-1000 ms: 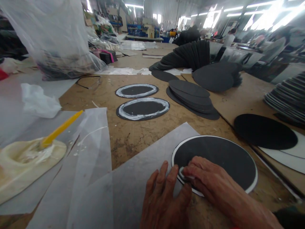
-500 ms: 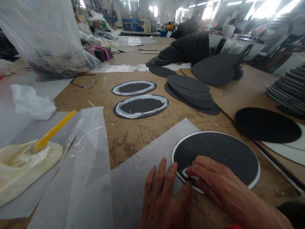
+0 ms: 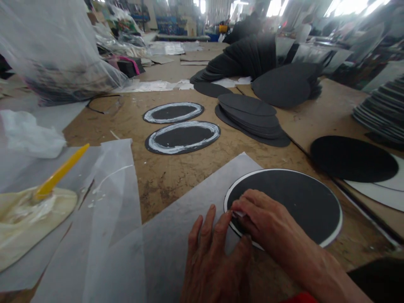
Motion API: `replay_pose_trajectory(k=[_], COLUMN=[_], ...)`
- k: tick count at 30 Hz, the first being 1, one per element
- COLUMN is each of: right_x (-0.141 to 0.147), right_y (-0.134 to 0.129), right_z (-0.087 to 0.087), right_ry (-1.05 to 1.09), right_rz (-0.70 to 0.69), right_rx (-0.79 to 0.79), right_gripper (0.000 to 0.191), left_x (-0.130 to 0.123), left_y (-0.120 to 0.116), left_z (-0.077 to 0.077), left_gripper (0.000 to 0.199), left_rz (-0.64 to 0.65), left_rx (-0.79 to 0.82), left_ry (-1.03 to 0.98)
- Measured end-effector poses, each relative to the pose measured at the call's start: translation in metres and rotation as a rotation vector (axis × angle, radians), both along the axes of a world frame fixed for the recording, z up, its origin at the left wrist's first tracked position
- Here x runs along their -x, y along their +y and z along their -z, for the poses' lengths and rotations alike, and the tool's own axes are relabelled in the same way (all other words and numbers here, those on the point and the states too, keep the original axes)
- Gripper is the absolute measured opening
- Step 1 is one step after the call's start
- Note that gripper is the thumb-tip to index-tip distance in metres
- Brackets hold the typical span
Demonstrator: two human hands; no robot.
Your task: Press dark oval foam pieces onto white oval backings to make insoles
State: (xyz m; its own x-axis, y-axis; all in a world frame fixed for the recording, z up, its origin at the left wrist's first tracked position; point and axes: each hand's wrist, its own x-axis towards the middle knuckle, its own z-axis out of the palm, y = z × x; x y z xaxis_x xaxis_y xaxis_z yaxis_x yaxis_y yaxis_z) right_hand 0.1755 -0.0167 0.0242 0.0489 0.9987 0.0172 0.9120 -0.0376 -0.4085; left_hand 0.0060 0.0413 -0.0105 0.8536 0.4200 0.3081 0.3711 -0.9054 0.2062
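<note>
A large black oval disc (image 3: 303,202) with a white rim lies partly on a sheet of white paper (image 3: 176,214). My right hand (image 3: 268,219) is closed at the disc's left edge, fingers pinching a small white piece (image 3: 239,213) that may be cloth or paper. Most of that piece is hidden by the fingers. Beside it my left hand (image 3: 214,248) rests with fingers spread, over the paper and against the disc's near-left edge. Farther back lie two smaller black ovals, a near one (image 3: 183,137) and a far one (image 3: 173,112), each with a smeared white ring.
A yellow-handled tool (image 3: 61,172) stands in a pale container of white paste (image 3: 38,223) at left. Black ovals are stacked (image 3: 252,120) behind the disc, with a fanned row (image 3: 243,61) beyond. Another black oval (image 3: 353,159) is at right; eyeglasses (image 3: 104,105) lie farther back.
My right hand has slid left along the disc's edge with the white piece, closer to my left fingertips. My left hand stays nearly in place. The view has shifted slightly.
</note>
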Motion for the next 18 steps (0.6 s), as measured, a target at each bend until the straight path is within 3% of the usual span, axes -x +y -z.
replay_pose_trajectory(k=[5, 8, 14, 16, 18], right_x=[0.011, -0.005, -0.093, -0.087, -0.055], right_y=[0.0, -0.009, -0.066, -0.071, -0.061], right_z=[-0.004, -0.001, 0.014, 0.018, 0.016], right_ry=[0.07, -0.007, -0.335, -0.346, -0.246], right_rz=[-0.003, 0.07, 0.618, 0.703, 0.614], right_rx=[0.022, -0.004, -0.033, -0.051, -0.116], right_gripper=[0.016, 0.018, 0.018, 0.019, 0.017], left_x=[0.004, 0.004, 0.002, 0.001, 0.0], left_y=[0.01, 0.016, 0.018, 0.017, 0.016], left_z=[0.003, 0.01, 0.016, 0.015, 0.016], left_gripper=[0.039, 0.034, 0.031, 0.03, 0.028], left_rz=[0.079, 0.085, 0.087, 0.08, 0.074], left_rx=[-0.111, -0.153, -0.186, -0.187, -0.207], left_ry=[-0.023, -0.075, -0.122, -0.126, -0.134])
